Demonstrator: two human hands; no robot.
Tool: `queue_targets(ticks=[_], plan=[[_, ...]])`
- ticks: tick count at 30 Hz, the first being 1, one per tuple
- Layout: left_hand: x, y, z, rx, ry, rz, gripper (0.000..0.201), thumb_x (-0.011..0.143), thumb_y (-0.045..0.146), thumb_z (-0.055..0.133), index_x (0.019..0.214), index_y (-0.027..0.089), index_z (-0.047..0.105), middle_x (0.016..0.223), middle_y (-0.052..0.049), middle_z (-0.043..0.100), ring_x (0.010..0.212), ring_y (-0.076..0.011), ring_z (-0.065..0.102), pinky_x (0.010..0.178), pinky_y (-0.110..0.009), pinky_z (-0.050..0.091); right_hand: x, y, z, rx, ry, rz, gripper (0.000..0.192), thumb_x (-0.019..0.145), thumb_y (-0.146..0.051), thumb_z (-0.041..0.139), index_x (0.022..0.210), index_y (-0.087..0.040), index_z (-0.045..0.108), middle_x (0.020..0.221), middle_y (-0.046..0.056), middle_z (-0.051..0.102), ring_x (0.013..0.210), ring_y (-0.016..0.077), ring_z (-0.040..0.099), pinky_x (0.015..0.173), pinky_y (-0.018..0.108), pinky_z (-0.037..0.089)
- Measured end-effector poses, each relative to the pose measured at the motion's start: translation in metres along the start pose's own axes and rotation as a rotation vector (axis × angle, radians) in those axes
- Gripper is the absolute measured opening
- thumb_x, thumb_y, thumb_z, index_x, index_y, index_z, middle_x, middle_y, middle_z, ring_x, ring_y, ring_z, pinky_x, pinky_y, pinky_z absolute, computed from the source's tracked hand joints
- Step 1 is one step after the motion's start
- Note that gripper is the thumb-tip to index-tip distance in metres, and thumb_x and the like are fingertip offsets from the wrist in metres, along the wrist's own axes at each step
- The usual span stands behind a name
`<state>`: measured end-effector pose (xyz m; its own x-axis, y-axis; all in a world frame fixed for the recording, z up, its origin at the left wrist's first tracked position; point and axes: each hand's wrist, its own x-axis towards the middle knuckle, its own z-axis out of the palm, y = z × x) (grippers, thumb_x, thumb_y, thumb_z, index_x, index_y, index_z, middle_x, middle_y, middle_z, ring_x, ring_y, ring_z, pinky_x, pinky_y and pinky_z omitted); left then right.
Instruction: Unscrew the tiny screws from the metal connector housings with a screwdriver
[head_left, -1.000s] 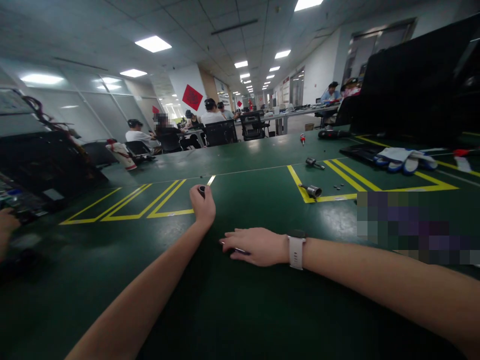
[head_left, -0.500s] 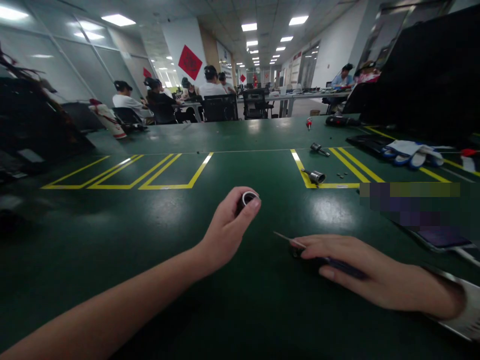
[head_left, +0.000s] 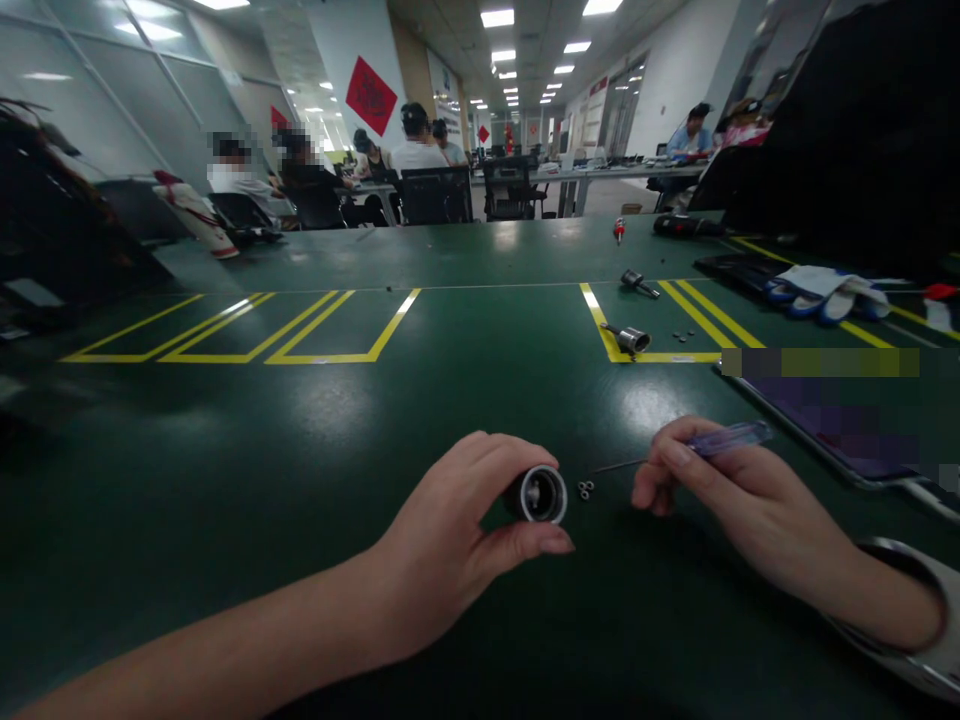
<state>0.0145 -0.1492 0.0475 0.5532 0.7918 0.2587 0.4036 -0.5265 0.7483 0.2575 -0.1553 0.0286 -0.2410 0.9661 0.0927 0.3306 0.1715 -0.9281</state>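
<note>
My left hand point(head_left: 457, 540) grips a hollow metal cylinder point(head_left: 564, 492) between thumb and fingers. The cylinder's open round end faces me, and a small metallic shape shows inside it. In my right hand point(head_left: 735, 490) is a slim screwdriver point(head_left: 729, 438) with a clear purplish handle. Its thin shaft points left, the tip a little way from the cylinder. Several small metal rings or nuts point(head_left: 585, 490) lie together on the green table, just right of the cylinder.
Two metal sockets with shanks, one nearer point(head_left: 628, 338) and one farther point(head_left: 637, 284), lie on the right by yellow tape point(head_left: 596, 315). Tiny dark parts point(head_left: 682, 334) are beside them. A tablet-like device point(head_left: 817, 420), white-blue gloves point(head_left: 829, 290) and a red screwdriver point(head_left: 619, 231) lie beyond. People sit behind.
My left hand has come nearer and right, turning the cylinder's opening towards me. My right hand has lifted and turned, so the screwdriver handle shows. The small rings have come into view.
</note>
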Motion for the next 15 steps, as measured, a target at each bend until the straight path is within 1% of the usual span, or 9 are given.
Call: queue_targets(ticks=[3, 7, 11, 15], plan=[[0.001, -0.004, 0.0, -0.051, -0.015, -0.073, 0.025, 0.076, 0.033, 0.064, 0.098, 0.024, 0.06, 0.086, -0.001, 0.064, 0.073, -0.0144, 0.057, 0.066, -0.024, 0.046, 0.002, 0.001, 0.002, 0.005, -0.031, 0.034, 0.035, 0.088, -0.047, 0.043, 0.073, -0.018, 0.058, 0.068, 0.005, 0.063, 0.06, 0.0144, 0.06, 0.054, 0.026, 0.052], [0.001, -0.008, 0.002, -0.119, -0.027, -0.135, 0.025, 0.076, 0.032, 0.064, 0.099, 0.023, 0.061, 0.083, 0.0, 0.062, 0.07, -0.0127, 0.056, 0.063, -0.023, 0.046, 0.002, 0.003, 0.004, -0.03, -0.048, 0.03, 0.036, 0.089, -0.047, 0.042, 0.073, -0.018, 0.058, 0.069, 0.005, 0.063, 0.06, 0.0141, 0.059, 0.054, 0.026, 0.051], [0.001, -0.011, 0.006, -0.299, -0.028, -0.221, 0.029, 0.076, 0.028, 0.064, 0.104, 0.022, 0.059, 0.085, -0.001, 0.062, 0.072, -0.0125, 0.058, 0.066, -0.024, 0.049, 0.0, 0.004, 0.002, -0.11, -0.064, 0.003, 0.041, 0.09, -0.046, 0.039, 0.068, -0.018, 0.06, 0.073, 0.005, 0.06, 0.061, 0.0129, 0.058, 0.054, 0.025, 0.049], [0.001, -0.015, 0.012, -0.481, 0.009, -0.3, 0.033, 0.075, 0.02, 0.064, 0.107, 0.022, 0.057, 0.092, -0.002, 0.063, 0.084, -0.0147, 0.061, 0.077, -0.028, 0.051, -0.001, 0.001, -0.002, -0.183, -0.038, -0.01, 0.039, 0.09, -0.045, 0.04, 0.068, -0.019, 0.059, 0.066, 0.002, 0.058, 0.06, 0.0133, 0.057, 0.055, 0.026, 0.047]])
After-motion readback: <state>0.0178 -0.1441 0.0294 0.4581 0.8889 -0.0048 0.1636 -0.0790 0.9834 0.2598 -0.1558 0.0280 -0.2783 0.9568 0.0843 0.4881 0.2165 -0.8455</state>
